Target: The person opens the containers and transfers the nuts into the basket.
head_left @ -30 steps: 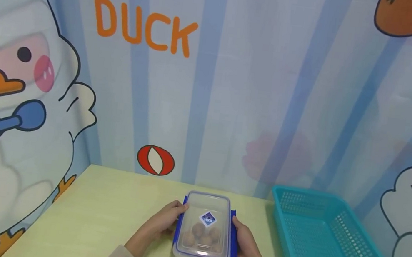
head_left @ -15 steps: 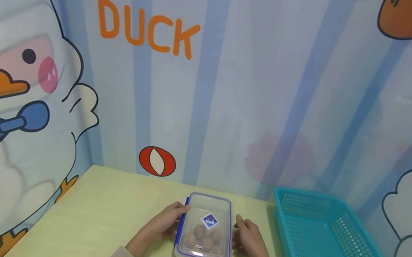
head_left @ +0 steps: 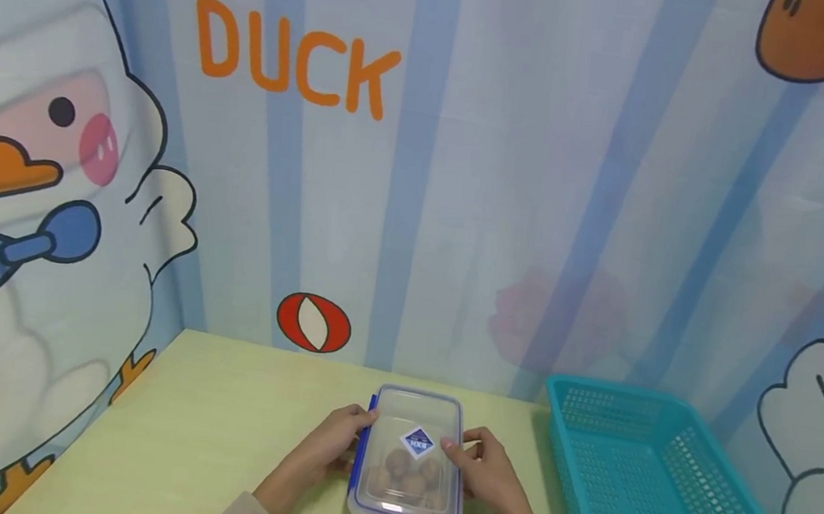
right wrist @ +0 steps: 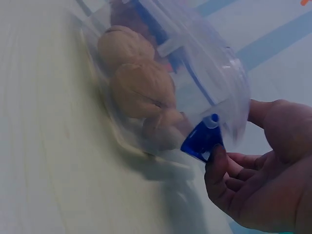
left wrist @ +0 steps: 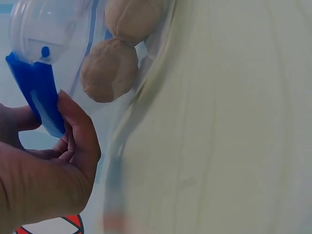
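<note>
A clear plastic food container (head_left: 420,409) with a blue-rimmed lid lies flat on the table, several walnuts (head_left: 413,485) inside it. At its left side my left hand (head_left: 328,441) pinches the blue side latch (left wrist: 41,90), which sticks out from the lid in the left wrist view. My right hand (head_left: 495,475) is at the opposite side, its thumb on the lid's edge. Below that edge, its curled fingers touch the right blue latch (right wrist: 202,140), which angles down and away from the wall. Some of the right fingers are hidden behind the container in the head view.
A turquoise perforated basket (head_left: 613,387) stands to the right of the right hand. The pale yellow table (head_left: 230,405) extends left of the container. Behind it hangs a striped curtain (head_left: 477,214) with duck prints.
The right hand has let the right latch down from its outstretched position and set its thumb on the lid's edge. My left hand stays on the left latch.
</note>
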Motion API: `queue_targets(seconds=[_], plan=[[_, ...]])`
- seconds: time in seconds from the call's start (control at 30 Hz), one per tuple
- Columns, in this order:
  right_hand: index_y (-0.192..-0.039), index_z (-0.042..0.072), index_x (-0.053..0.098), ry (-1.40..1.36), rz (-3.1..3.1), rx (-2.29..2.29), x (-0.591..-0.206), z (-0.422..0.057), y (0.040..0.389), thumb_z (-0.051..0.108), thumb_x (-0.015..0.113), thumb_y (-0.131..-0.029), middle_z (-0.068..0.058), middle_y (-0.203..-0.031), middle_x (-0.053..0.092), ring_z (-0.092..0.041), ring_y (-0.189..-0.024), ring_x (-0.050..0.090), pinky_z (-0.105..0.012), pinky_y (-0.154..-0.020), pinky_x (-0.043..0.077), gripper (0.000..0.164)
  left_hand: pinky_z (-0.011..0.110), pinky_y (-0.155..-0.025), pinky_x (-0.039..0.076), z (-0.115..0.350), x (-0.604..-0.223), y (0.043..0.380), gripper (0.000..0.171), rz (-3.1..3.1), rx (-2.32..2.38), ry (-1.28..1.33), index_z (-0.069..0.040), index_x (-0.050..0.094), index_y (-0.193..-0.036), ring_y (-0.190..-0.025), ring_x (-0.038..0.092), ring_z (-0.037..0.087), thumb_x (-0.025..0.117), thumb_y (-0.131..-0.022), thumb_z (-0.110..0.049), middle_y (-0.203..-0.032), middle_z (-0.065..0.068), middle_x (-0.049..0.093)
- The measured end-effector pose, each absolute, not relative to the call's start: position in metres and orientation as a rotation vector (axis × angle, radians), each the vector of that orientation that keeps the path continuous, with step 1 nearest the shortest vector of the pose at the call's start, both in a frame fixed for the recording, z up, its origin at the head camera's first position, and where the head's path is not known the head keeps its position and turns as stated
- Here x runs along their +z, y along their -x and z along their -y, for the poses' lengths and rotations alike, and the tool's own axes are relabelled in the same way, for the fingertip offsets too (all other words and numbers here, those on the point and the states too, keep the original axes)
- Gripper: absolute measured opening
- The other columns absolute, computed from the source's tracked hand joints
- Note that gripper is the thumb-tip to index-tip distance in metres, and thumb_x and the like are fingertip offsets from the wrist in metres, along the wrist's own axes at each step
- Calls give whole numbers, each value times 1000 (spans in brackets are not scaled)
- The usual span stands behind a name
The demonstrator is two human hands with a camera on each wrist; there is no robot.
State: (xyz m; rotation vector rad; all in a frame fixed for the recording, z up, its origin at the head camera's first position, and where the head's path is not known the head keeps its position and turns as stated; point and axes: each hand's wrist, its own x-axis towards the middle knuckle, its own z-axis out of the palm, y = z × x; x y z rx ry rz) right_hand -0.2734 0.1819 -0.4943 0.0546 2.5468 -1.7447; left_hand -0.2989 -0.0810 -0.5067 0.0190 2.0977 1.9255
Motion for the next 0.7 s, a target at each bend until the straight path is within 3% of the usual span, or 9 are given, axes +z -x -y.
queue_targets(seconds=[0.53, 0.7], plan=[[-131, -6, 53, -109, -2489, -1775, -491, -183, 271, 34, 76, -100, -10, -87, 57, -17, -62, 54, -30, -52, 52, 56, 29, -64, 54, 81, -509, 297, 38, -2019, 1969, -24, 3, 59, -115, -75, 61, 16, 34, -113, -25, -86, 3, 61], [-131, -6, 54, -110, -2486, -1765, -493, -182, 271, 34, 77, -99, -11, -88, 58, -19, -63, 59, -32, -53, 56, 56, 27, -60, 53, 89, -510, 299, 35, -2139, 1907, 21, 4, 58, -118, -73, 60, 16, 41, -113, -26, -88, 6, 62]])
